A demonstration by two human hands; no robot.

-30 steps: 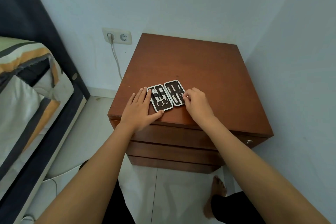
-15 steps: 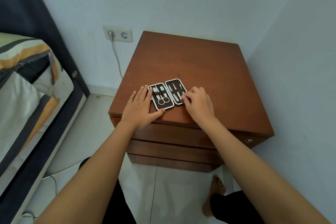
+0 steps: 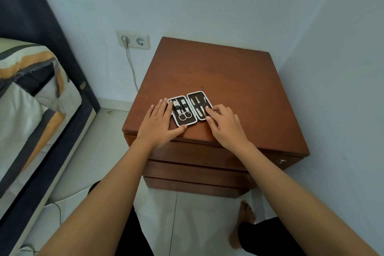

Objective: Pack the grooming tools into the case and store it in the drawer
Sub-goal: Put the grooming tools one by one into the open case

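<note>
A small grooming case (image 3: 190, 108) lies spread open and flat on the brown nightstand (image 3: 228, 81), near its front edge. Scissors (image 3: 184, 114) and clippers sit under the strap in the left half; several slim metal tools (image 3: 198, 106) sit in the right half. My left hand (image 3: 160, 124) lies flat on the wood, fingers spread, touching the case's left rim, with the thumb along its front corner. My right hand (image 3: 225, 124) rests at the right half, fingertips on its rim and tools. The drawers (image 3: 197, 170) below are closed.
A bed (image 3: 31, 100) with striped bedding stands to the left, with a dark headboard behind. A wall socket (image 3: 133, 40) with a plugged cable is left of the nightstand. A wall runs close on the right. My bare foot (image 3: 245, 220) is on the tiled floor.
My right fingers have spread slightly over the case's right half. My left hand stays put. The view has shifted a little.
</note>
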